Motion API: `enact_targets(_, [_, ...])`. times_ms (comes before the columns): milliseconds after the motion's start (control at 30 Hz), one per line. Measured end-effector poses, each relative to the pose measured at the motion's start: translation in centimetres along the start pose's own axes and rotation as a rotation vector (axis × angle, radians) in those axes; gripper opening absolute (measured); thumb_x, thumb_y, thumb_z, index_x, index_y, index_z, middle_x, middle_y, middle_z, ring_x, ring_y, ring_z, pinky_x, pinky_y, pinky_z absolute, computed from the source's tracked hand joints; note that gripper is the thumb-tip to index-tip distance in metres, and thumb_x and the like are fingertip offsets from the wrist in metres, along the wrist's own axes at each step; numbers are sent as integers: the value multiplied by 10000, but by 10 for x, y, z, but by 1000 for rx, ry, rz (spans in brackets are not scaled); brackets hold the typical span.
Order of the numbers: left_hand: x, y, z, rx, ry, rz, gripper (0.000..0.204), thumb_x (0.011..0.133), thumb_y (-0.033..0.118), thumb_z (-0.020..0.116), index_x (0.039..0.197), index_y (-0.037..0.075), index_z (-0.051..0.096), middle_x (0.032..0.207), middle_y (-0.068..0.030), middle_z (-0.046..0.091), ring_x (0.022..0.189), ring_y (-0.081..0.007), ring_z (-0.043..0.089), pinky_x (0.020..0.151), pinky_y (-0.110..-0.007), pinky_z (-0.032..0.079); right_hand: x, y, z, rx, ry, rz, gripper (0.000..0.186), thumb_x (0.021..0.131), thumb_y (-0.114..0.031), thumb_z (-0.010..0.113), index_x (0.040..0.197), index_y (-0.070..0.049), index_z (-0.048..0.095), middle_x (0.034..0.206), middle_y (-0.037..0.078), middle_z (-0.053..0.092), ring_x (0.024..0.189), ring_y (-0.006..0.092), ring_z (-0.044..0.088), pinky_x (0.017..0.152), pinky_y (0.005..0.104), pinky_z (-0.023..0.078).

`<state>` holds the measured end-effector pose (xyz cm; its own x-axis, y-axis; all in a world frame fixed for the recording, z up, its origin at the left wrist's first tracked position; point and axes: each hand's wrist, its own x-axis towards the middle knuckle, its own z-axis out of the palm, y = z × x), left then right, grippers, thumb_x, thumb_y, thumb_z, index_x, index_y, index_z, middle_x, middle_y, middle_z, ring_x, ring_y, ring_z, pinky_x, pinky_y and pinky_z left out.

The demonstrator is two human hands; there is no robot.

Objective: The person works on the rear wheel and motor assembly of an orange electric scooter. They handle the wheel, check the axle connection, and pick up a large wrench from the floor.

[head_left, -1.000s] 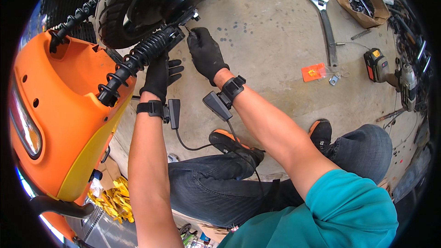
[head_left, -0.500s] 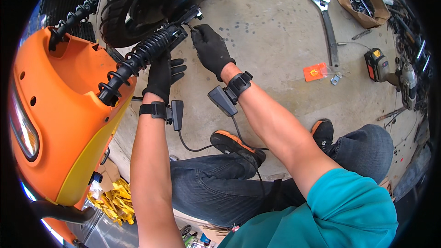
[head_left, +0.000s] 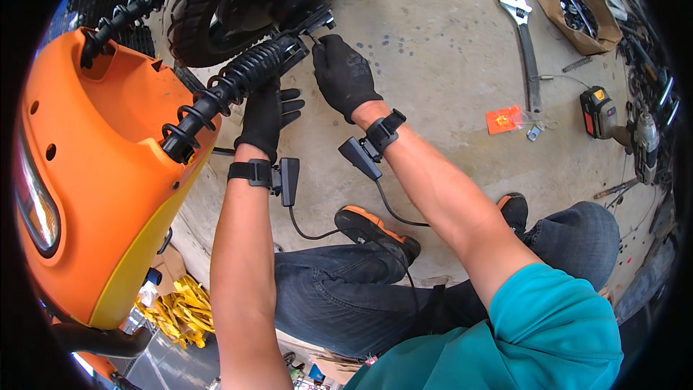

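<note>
An orange scooter body (head_left: 94, 195) fills the left, with a black coil-spring shock (head_left: 242, 76) reaching up to its rear wheel (head_left: 198, 22). My left hand (head_left: 263, 119), in a black glove, is partly behind the shock, its visible fingers stretched apart and part of it hidden. My right hand (head_left: 343, 76), also gloved, is closed around a thin metal tool (head_left: 315, 40) at the shock's end, by a bolt and bracket (head_left: 317, 22) near the wheel hub. The tool is too small to identify.
An adjustable wrench (head_left: 525, 50), a paper bag of metal parts (head_left: 574, 11), a cordless impact driver (head_left: 606, 119), a small spring (head_left: 577, 63) and an orange packet (head_left: 503, 119) lie on the concrete floor (head_left: 447, 79). Yellow material (head_left: 180, 303) sits lower left, beside my bent legs.
My right hand has moved a little rightward with the thin tool. My left hand stays behind the shock. The whole view has shifted slightly to the right.
</note>
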<state>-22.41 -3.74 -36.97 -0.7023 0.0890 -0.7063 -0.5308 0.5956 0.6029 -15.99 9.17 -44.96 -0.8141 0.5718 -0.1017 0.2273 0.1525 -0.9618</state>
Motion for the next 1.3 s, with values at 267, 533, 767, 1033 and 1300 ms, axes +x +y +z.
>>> enact_targets(267, [0, -2, 1, -22, -6, 1, 539, 1037, 484, 421, 1311, 20, 391, 1113, -190, 657, 945, -279, 691, 822, -397, 562, 4, 2, -3, -26, -79, 15, 251, 992, -249, 502, 1082, -19, 546, 852, 271, 666, 817, 456, 636, 742, 528, 486])
enact_targets(533, [-2, -1, 1, -20, -6, 15, 555, 1037, 476, 423, 1321, 1, 385, 1125, -196, 652, 949, -280, 690, 835, -393, 561, 8, 1, -6, 11, -105, 43, 257, 994, -251, 504, 1050, -9, 572, 871, 261, 675, 834, 453, 638, 742, 518, 486])
enact_targets(767, [-3, -1, 2, -30, 0, 20, 529, 1038, 468, 423, 1299, 9, 399, 1115, -195, 657, 933, -276, 693, 824, -395, 564, 8, -2, -6, 27, -97, 77, 271, 997, -256, 502, 1026, 3, 578, 871, 261, 674, 836, 460, 631, 745, 519, 480])
enact_targets(1033, [-1, -3, 2, -30, -2, 25, 501, 1044, 454, 415, 1298, 22, 408, 1111, -194, 659, 933, -273, 694, 816, -384, 564, 8, -1, -4, 101, -95, 74, 270, 993, -253, 501, 1002, 7, 573, 879, 271, 666, 859, 464, 621, 754, 515, 473])
enact_targets(1300, [0, -3, 0, 10, 9, 39, 481, 1038, 482, 419, 1245, 48, 429, 1055, -173, 678, 890, -249, 706, 775, -362, 573, 6, -6, -4, 102, -91, 121, 296, 994, -276, 497, 1014, 10, 571, 934, 275, 662, 896, 461, 619, 773, 509, 474])
